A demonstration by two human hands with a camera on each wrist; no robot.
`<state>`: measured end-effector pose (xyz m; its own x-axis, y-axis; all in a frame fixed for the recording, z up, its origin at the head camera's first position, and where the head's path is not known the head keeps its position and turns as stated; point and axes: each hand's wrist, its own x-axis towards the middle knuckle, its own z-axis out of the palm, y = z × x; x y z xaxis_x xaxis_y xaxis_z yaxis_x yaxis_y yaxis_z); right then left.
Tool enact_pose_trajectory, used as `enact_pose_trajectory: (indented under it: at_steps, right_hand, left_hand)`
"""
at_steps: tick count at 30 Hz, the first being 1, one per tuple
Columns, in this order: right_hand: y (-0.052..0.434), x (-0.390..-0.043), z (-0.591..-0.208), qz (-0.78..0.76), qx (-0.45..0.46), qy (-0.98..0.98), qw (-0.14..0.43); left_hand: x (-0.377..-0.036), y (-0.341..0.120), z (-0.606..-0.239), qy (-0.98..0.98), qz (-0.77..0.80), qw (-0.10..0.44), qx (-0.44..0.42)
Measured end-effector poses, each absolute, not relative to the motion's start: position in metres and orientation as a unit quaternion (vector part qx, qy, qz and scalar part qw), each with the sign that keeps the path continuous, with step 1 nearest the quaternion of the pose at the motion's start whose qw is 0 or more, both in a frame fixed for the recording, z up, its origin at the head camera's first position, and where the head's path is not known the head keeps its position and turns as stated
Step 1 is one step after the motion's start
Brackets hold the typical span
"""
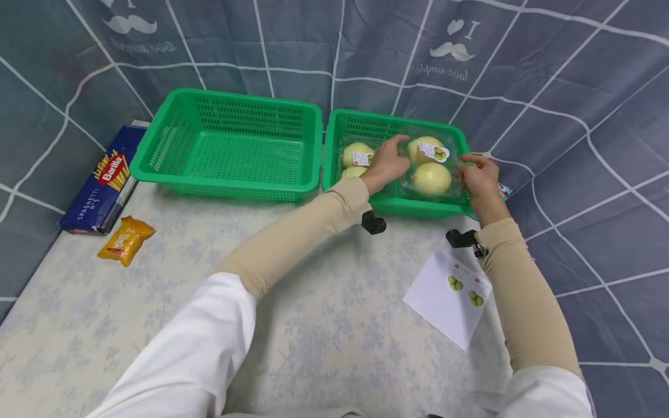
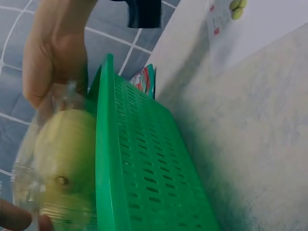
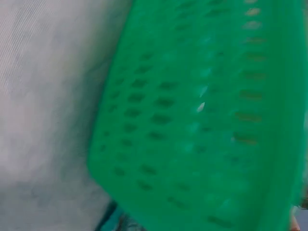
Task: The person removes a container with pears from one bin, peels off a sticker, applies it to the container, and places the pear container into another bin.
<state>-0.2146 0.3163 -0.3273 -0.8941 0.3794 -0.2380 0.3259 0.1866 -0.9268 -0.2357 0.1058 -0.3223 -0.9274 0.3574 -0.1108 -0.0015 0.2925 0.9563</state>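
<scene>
Both hands hold a clear plastic box [image 1: 405,187] with two pale yellow melons [image 1: 431,178] and a printed fruit label [image 1: 434,152] over the right green basket [image 1: 397,206]. My left hand [image 1: 388,164] is at the box's left side, and the right hand [image 1: 478,177] grips its right side. In the left wrist view, a blurred melon [image 2: 67,144] shows through the plastic, between left fingertips [image 2: 14,216] and the right hand [image 2: 57,62]. Left of it in the same basket lies another box with yellow melons [image 1: 358,155]. The basket's wall [image 3: 144,96] hides most of the right hand in the right wrist view.
A second green basket [image 1: 251,154] stands to the left. Beyond it are a blue spaghetti box [image 1: 99,191] and an orange packet [image 1: 126,241]. White paper with fruit labels [image 1: 444,296] lies at the front right. A coloured packet [image 1: 504,191] pokes out behind the right basket.
</scene>
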Motion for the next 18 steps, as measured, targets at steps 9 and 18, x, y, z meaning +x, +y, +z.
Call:
enact_pose_trajectory:
  at_steps: [9, 18]
  right_hand:
    - [0.312, -0.228, -0.335, 0.476, -0.244, -0.845, 0.007]
    - [0.307, -0.231, -0.345, 0.403, -0.198, -0.889, -0.086]
  left_hand:
    - [-0.238, 0.124, -0.333, 0.796, 0.553, 0.227, 0.093]
    - [-0.240, 0.141, -0.334, 0.807, 0.525, 0.260, 0.071]
